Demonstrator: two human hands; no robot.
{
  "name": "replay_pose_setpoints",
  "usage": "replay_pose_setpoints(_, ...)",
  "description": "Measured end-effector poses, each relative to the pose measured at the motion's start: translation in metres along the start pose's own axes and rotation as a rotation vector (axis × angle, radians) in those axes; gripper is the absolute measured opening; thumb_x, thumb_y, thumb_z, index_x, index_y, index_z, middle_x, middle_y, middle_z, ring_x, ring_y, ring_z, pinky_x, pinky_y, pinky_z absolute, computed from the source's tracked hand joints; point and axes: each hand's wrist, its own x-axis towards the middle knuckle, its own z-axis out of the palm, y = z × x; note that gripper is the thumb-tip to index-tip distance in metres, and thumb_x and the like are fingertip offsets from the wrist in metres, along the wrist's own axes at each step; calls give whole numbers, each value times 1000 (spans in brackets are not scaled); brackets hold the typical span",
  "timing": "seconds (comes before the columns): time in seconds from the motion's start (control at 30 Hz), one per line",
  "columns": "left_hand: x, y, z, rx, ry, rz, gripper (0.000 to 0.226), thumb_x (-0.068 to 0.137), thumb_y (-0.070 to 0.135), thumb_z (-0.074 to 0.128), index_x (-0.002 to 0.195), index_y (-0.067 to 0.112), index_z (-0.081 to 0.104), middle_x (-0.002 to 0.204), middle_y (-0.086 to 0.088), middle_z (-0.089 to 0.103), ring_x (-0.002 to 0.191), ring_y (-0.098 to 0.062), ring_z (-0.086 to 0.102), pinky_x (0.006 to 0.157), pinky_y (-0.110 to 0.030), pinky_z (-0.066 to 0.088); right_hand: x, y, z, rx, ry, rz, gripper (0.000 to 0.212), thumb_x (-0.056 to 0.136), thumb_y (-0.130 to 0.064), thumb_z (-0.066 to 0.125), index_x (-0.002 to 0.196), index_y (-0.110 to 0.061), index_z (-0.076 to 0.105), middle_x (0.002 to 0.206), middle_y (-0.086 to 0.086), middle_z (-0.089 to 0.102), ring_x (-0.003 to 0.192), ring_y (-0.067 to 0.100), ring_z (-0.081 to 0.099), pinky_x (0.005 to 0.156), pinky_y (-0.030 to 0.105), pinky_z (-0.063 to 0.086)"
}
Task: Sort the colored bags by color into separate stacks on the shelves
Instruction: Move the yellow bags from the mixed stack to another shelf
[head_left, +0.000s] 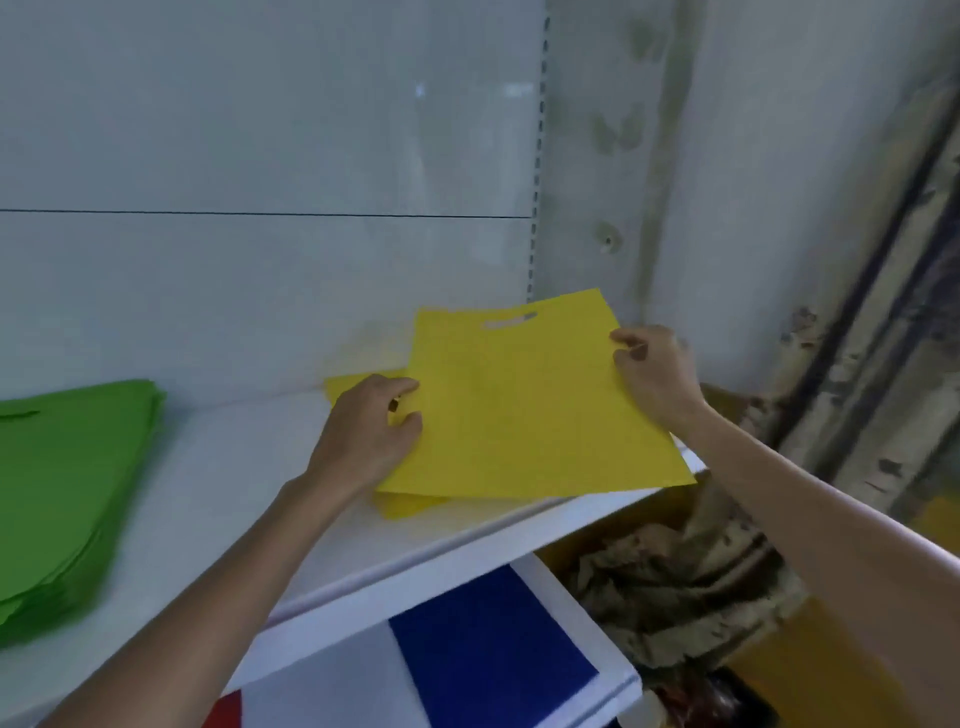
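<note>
While my left fingers (402, 385) and right fingers (626, 336) pinch the yellow bag (519, 405) at its side edges, it hangs tilted above the yellow stack (408, 506) on the white shelf (234, 467); the green stack (67, 478) lies well left. Both arms reach forward.

The top yellow bag (530, 410) hides most of the yellow pile (408, 506). The left edge cuts the green pile (67, 483).

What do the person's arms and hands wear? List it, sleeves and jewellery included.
Both hands are bare: no gloves, rings or watch show on the left hand or right hand. The left forearm is uncovered to the frame's edge; a paler strip along the right forearm may be light or a sleeve.
</note>
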Motion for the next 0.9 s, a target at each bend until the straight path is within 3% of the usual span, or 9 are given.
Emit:
replay_pose_setpoints(0.2,-5,-15,4,118,132,-239,37,86,16,58,123,13,58,117,-9,59,104,-23,55,89,-27,39,51,1,75,-44,-348,-275,41,94,-11,47,134,-5,47,137,14,44,124,27,43,98,25,30)
replay_pose_setpoints(0.3,-6,-12,12,217,78,-366,41,87,21,57,127,14,54,119,-9,57,108,-23,54,91,-28,39,67,10,102,-125,-513,-361,46,94,-18,46,136,-1,40,138,15,36,127,28,38,103,30,29)
replay_pose_setpoints(0.37,-6,-9,17,297,-12,-454,43,87,26,56,129,16,52,124,-9,54,114,-25,51,93,-29,39,73,15,117,-201,-621,-345,35,90,-30,45,110,-2,53,127,18,41,117,32,44,95,36,39)
replay_pose_setpoints(0.43,-7,-7,21,369,-74,-517,42,87,29,55,128,17,54,127,-9,54,116,-26,50,92,-29,39,75,20,126,-297,-723,-299,27,86,-36,42,82,-10,48,112,17,47,103,32,48,81,34,39)
replay_pose_setpoints(0.6,-4,1,31,385,-25,-554,36,87,24,55,122,18,59,125,-10,55,115,-24,51,88,-27,38,75,30,129,-305,-733,-325,26,88,-26,44,65,-15,38,77,4,43,88,27,44,65,30,33)
replay_pose_setpoints(0.67,-3,3,34,389,3,-568,34,87,23,54,121,18,59,126,-9,54,115,-24,51,89,-27,38,76,30,127,-288,-762,-340,21,87,-23,45,69,-12,45,76,6,47,88,28,46,60,31,33)
replay_pose_setpoints(0.77,-2,5,37,411,19,-577,34,88,23,53,121,18,59,128,-9,52,116,-24,50,90,-28,38,77,33,127,-260,-797,-340,26,88,-22,46,98,-2,60,99,14,59,101,32,50,72,32,39)
replay_pose_setpoints(0.9,-8,6,29,405,39,-587,36,88,24,53,124,21,56,128,-8,51,117,-25,49,94,-30,38,72,22,120,-192,-724,-377,37,91,-24,48,119,-1,54,123,18,47,116,34,43,88,34,40)
